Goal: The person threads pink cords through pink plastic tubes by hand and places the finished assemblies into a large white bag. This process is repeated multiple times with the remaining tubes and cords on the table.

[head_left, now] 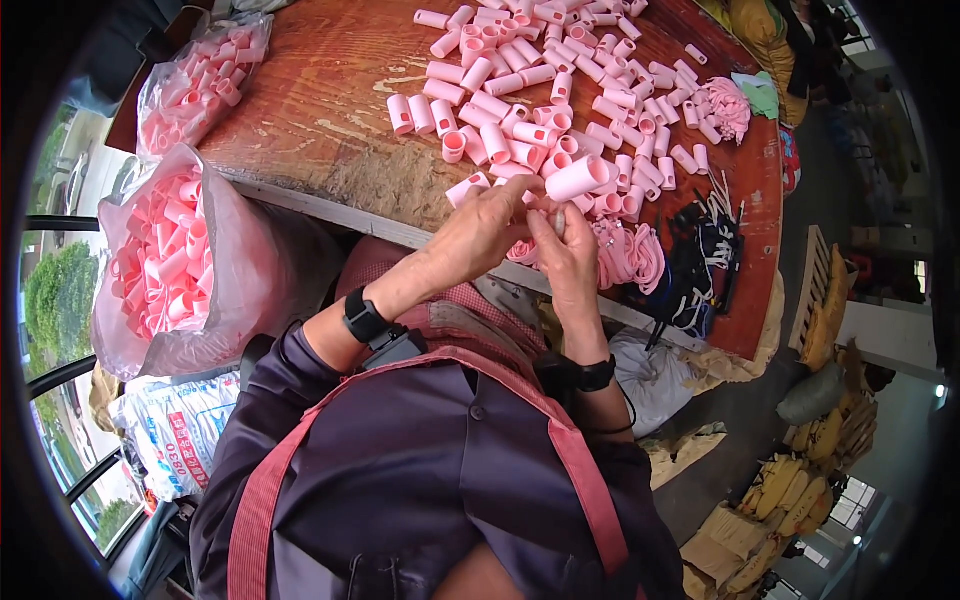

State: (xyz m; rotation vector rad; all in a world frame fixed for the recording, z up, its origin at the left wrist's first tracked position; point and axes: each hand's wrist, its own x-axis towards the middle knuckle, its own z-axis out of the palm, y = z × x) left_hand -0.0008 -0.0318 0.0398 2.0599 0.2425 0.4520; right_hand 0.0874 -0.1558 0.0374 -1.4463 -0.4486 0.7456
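My left hand (480,225) is closed, its fingertips at the near end of a short pink plastic tube (577,180), which is held over the table's front edge. Close beside it, my right hand (568,258) pinches thumb and finger together just below the tube. Whatever is in that pinch is too small to make out. Behind and around both hands lies a loose heap of similar pink tubes (520,130), some with an oval hole in the side. Bundles of pink cord (628,255) lie right of my right hand.
A worn red wooden table (310,70) spreads ahead. At left stand an open plastic sack (240,270) and a smaller clear bag (190,100), both holding pink pieces. Dark and white cords (700,260) lie near the table's right corner; another pink cord bundle (728,108) sits farther back.
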